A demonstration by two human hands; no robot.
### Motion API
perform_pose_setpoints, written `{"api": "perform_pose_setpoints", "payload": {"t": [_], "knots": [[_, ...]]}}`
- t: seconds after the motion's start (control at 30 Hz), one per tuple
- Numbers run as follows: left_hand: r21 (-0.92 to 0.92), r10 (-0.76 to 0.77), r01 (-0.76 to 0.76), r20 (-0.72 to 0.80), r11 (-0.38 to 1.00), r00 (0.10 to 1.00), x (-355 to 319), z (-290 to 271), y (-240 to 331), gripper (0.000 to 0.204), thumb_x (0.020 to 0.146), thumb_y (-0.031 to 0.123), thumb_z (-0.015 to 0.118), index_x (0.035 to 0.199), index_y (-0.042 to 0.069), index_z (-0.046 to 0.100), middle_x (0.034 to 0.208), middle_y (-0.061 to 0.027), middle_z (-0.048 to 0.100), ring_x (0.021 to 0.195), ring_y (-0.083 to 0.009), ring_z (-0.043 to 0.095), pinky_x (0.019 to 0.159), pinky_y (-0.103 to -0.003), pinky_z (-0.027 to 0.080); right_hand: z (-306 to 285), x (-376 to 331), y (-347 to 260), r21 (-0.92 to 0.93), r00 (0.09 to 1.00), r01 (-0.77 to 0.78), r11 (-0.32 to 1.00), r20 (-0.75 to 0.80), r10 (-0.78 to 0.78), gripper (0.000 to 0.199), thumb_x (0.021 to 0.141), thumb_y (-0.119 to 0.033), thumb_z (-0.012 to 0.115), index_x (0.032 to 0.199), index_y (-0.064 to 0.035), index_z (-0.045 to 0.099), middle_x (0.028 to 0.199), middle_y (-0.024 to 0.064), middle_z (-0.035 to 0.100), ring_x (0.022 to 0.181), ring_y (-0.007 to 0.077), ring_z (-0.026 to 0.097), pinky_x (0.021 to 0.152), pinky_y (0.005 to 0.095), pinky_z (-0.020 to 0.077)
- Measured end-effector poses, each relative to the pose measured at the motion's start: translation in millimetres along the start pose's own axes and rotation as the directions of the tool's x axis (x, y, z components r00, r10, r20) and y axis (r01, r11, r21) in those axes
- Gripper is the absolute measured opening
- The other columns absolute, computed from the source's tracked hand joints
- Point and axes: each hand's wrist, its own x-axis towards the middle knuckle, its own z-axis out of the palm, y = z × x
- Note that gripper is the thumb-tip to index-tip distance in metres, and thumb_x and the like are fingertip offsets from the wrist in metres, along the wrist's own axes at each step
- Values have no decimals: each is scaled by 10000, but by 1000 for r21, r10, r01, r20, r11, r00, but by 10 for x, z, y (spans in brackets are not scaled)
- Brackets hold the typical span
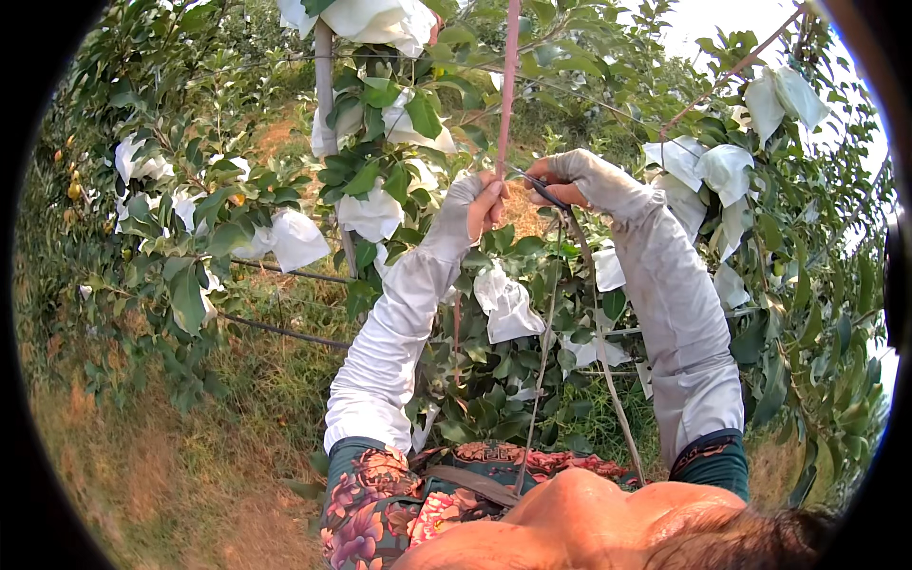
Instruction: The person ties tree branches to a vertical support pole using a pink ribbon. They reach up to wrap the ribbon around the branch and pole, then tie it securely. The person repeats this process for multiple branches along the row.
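Note:
A pink ribbon runs down from the top of the view, and my left hand pinches it near its lower visible part. My right hand, closed, grips a pair of scissors with dark handles. Their tip points left and meets or nearly meets the ribbon just above my left fingers; I cannot tell whether the blades touch it. From near the scissors, cords hang down toward my chest. Pale sleeves cover both my forearms and reach over the backs of the hands.
Leafy fruit-tree branches surround my hands, with several white bags hanging among them. A grey post stands left of my left hand. Dark wires or hoses cross at the left. More white bags hang right of my right arm. Grass covers the ground.

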Motion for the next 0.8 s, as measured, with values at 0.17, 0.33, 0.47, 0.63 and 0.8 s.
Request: {"api": "perform_pose_setpoints", "payload": {"t": [0.17,0.33,0.47,0.63,0.8], "knots": [[259,24,-35,43,965,999,-78,112,-34,190,917,166,443,783,71,538,560,30,452,491,-54,399,453,-202,307,-7,-75,-84,40,995,-48,998,-80,51,214,824,-118,593,1012,-15,592,775,39,619,685,72,505,612,232,432],[332,-171,98,198,938,965,-337,59,194,237,925,215,447,866,22,571,629,4,513,562,-64,486,523,-204,397,168,-283,-355,-12,979,-106,994,-179,103,171,800,-121,629,934,-36,564,615,-9,534,547,55,448,477,237,363],[374,-215,43,431,926,876,-409,-6,274,243,900,212,513,913,-22,580,750,-34,572,709,-88,535,655,-224,443,452,-599,-283,-88,916,-159,983,-386,113,130,762,-91,666,864,-55,593,532,-30,472,483,39,405,420,230,316],[350,-371,165,674,922,639,-431,-123,337,319,840,187,593,1079,-16,534,909,-77,609,846,-140,584,753,-266,462,992,-1247,56,-110,910,-313,943,-319,265,163,733,-108,679,865,-47,606,656,62,606,589,132,566,539,276,442],[279,-168,54,403,959,900,-235,-158,367,296,910,239,482,1037,-20,545,824,-81,614,745,-154,615,645,-245,482,1763,-1627,136,-379,844,-455,806,107,526,257,721,-238,665,928,-92,625,821,139,639,800,298,616,698,380,474]]}}
